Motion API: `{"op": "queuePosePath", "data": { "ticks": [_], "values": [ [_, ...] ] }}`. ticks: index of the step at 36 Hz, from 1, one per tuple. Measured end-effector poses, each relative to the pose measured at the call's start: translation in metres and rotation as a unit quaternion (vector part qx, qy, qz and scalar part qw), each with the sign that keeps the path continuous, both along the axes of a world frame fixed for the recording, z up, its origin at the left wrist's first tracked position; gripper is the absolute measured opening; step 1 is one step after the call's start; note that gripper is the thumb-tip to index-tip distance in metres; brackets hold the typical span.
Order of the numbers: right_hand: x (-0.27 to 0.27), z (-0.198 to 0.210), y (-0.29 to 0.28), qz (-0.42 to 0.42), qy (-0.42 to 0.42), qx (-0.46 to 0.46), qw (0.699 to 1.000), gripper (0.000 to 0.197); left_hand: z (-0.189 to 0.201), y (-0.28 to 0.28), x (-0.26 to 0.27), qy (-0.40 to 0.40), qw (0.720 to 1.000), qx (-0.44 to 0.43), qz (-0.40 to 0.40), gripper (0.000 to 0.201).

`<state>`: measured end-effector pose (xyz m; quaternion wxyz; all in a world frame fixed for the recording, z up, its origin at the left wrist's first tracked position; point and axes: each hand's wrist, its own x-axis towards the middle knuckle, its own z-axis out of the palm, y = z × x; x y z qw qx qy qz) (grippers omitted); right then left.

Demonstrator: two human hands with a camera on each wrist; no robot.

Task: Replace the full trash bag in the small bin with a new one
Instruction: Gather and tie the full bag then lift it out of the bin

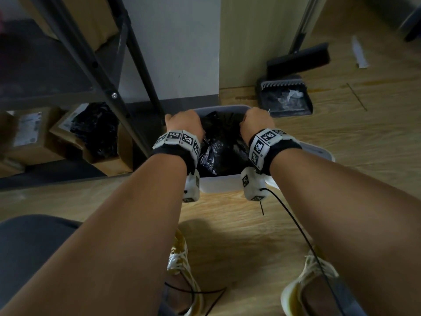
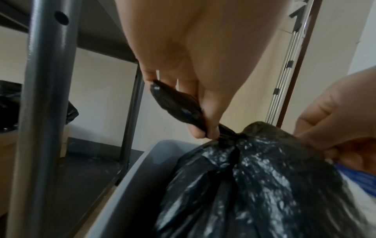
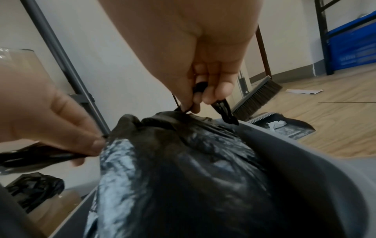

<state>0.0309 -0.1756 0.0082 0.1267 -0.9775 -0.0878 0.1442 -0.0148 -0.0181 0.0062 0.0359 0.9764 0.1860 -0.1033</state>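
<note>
Pinching the black bag's (image 1: 218, 144) gathered ends, your left hand (image 1: 182, 122) and right hand (image 1: 258, 120) are knotting it; lifting it from the bin (image 1: 316, 151) and relining remain.

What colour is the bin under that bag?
Light grey bin, holding a black trash bag; clearest in the head view.

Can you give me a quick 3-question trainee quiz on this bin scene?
1. True or false: the black trash bag is already lifted clear of the small bin.
2. What does the left hand hold? A) the bin rim B) a twisted end of the bag C) the broom
3. Fill in: beyond the bin, on the floor, lies a dustpan next to a ____.

Key: 1 false, it sits inside the bin. 2 B; the right hand pinches the other end. 3 broom.
</note>
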Motion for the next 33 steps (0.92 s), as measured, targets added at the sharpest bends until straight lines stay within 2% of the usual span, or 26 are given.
{"op": "queuePosePath", "data": {
  "ticks": [3, 8, 11, 14, 17, 21, 27, 33],
  "values": [
    [0.001, 0.001, -0.004, 0.006, -0.013, -0.015, 1.0, 0.026, -0.007, 0.005, -0.004, 0.001, 1.0, 0.002, 0.006, 0.02],
    [0.002, -0.003, -0.004, 0.011, 0.003, -0.049, 0.999, 0.029, -0.015, 0.01, -0.006, 0.006, 0.999, 0.012, 0.041, 0.026],
    [0.004, -0.005, -0.007, 0.03, -0.004, -0.064, 0.997, 0.027, -0.019, 0.011, -0.007, 0.01, 0.999, 0.015, 0.051, 0.021],
    [0.005, -0.01, -0.009, 0.035, 0.029, -0.071, 0.996, 0.027, -0.021, 0.012, -0.009, 0.0, 0.998, 0.028, 0.049, 0.016],
    [0.005, -0.017, -0.011, 0.04, 0.009, -0.082, 0.996, 0.025, -0.021, 0.01, -0.011, 0.007, 0.998, 0.04, 0.05, 0.01],
    [0.006, -0.027, -0.016, 0.05, -0.004, -0.1, 0.994, 0.024, -0.023, 0.006, -0.015, 0.014, 0.996, 0.062, 0.058, 0.014],
    [0.008, -0.033, -0.022, 0.04, 0.003, -0.096, 0.995, 0.023, -0.024, 0.002, -0.017, 0.021, 0.995, 0.084, 0.053, 0.016],
    [0.006, -0.03, -0.022, 0.007, 0.01, -0.059, 0.998, 0.029, -0.026, 0.003, -0.02, 0.041, 0.992, 0.118, 0.012, 0.016]
  ]
}}
